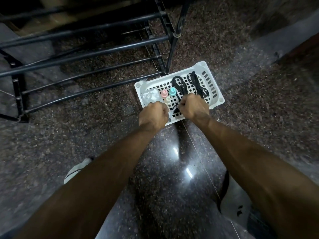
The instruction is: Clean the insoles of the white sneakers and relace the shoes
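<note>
A white perforated basket (209, 80) sits on the dark granite floor. Black shoelaces (180, 83) lie coiled in its right half. My right hand (193, 108) is curled over the basket's near edge and pinches a small dark item, seemingly a lace end. My left hand (152, 114) is curled at the basket's near left edge, holding something small and pale that its fingers mostly hide. One white sneaker (76, 169) shows beside my left forearm, another (236, 206) under my right forearm.
Three small bottles with pink (164, 93), teal (172, 91) and cream (167, 100) caps stand in the basket beside a crumpled clear packet (150, 96). A black metal shoe rack (82, 54) stands at the upper left, its leg (170, 54) touching the basket's far edge.
</note>
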The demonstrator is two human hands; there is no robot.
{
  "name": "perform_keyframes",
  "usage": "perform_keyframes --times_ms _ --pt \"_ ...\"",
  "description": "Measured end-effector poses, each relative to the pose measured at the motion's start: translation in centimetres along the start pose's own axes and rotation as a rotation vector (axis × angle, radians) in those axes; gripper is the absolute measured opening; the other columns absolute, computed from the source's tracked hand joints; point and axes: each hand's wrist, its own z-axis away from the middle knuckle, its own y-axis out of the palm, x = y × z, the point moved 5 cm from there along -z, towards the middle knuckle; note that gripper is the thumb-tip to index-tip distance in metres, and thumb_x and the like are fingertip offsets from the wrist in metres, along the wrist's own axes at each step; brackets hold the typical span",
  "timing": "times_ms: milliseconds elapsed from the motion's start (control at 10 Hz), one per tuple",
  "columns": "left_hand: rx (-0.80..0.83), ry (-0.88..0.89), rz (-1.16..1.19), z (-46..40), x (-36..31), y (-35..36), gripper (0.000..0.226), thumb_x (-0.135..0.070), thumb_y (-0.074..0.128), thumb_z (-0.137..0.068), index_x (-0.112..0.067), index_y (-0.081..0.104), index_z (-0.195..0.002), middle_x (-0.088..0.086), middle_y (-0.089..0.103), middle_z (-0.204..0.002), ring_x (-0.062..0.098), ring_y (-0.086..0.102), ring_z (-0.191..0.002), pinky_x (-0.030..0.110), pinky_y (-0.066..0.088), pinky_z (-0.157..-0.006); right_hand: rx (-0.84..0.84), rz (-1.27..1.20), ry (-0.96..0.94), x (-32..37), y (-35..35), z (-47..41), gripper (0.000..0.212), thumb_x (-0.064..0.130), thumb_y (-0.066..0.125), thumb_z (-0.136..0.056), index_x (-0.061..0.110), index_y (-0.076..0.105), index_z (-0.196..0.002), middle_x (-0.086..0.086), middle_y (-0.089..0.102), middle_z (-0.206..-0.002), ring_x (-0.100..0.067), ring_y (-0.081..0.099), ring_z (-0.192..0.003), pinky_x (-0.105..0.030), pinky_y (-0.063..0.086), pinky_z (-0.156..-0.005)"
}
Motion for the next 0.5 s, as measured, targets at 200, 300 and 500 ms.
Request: perform_keyframes --times_ms 200,300,500 --pt "-0.041 0.144 -0.396 0.4 -1.4 0.2 0.016 -0.02 0.048 -0.099 -0.019 0.063 -0.104 0.005 0.067 -0.102 0.021 0.055 -0.081 0.031 0.043 -0.067 -0.018 0.058 -0.046 -0.4 -0.1 0.3 0.016 0.034 0.065 -0.089 0.021 0.07 -0.097 -0.001 0.071 -0.09 -0.018 0.061 -0.072 -0.026 0.047 -0.065" --pt "-0.046 0.169 -0.511 1.2 -1.6 0.1 0.02 -0.016 0.044 -0.099 -0.018 0.062 -0.105 0.006 0.066 -0.103 0.024 0.057 -0.083 0.032 0.038 -0.066 0.0 0.058 -0.108 -0.4 -0.2 0.7 0.02 0.034 0.065 -0.09 0.021 0.066 -0.106 0.0 0.069 -0.092 -0.017 0.062 -0.074 -0.028 0.051 -0.068" --pt "-0.01 0.238 -0.404 2.5 -1.2 -0.4 0.021 -0.022 0.044 -0.1 -0.02 0.062 -0.111 0.003 0.064 -0.102 0.021 0.058 -0.082 0.032 0.046 -0.069 -0.034 0.023 -0.171 -0.8 -1.0 1.9 0.022 0.034 0.056 -0.096 0.018 0.062 -0.109 -0.005 0.067 -0.087 -0.023 0.063 -0.074 -0.035 0.055 -0.068"
